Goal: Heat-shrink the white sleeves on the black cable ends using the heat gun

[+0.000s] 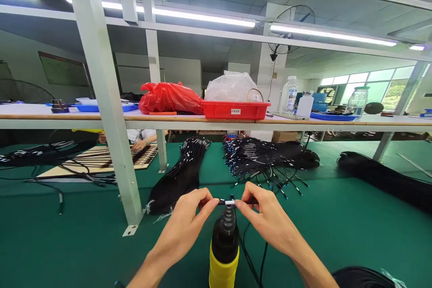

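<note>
My left hand [191, 216] pinches the left end of a black cable, and my right hand [265, 213] pinches the cable on the other side. Between my fingertips a white sleeve [230, 202] shows on the cable. It is right over the nozzle of an upright yellow and black tool [224, 252], which looks like a heat gun. Black cable lengths hang below my right hand, beside the tool.
Black cable bundles [184, 171] lie behind my hands on the green table [337, 225], with another [381, 177] at right. A white post [111, 112] stands left. The shelf holds a red tray [219, 110]. Another person's hand [139, 145] is at back left.
</note>
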`<state>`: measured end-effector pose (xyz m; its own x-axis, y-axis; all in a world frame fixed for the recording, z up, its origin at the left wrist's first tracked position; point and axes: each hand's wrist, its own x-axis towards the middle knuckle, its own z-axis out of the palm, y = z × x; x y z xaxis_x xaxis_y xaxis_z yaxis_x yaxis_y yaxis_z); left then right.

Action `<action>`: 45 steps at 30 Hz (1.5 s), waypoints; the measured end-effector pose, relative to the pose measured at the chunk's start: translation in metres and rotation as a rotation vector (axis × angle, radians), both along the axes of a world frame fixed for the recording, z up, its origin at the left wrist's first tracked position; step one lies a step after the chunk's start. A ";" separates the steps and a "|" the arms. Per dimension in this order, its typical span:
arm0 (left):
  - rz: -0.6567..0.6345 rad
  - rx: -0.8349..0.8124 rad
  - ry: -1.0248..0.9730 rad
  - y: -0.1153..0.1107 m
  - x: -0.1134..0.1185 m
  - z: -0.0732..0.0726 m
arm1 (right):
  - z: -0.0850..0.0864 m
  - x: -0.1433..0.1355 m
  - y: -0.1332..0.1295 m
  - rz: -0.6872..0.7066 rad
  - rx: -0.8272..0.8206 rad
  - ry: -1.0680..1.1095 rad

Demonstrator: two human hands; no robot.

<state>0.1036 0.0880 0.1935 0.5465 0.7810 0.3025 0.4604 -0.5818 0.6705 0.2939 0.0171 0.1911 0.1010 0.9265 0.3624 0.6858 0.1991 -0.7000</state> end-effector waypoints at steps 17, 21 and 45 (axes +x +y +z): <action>0.000 -0.075 -0.067 0.002 -0.002 0.002 | 0.004 0.004 -0.005 0.040 -0.006 0.010; 0.000 -0.056 0.019 0.001 -0.002 0.000 | 0.006 0.003 -0.004 0.038 0.011 0.006; -0.008 -0.120 -0.069 0.000 0.001 0.001 | 0.003 0.007 -0.003 0.035 0.028 -0.026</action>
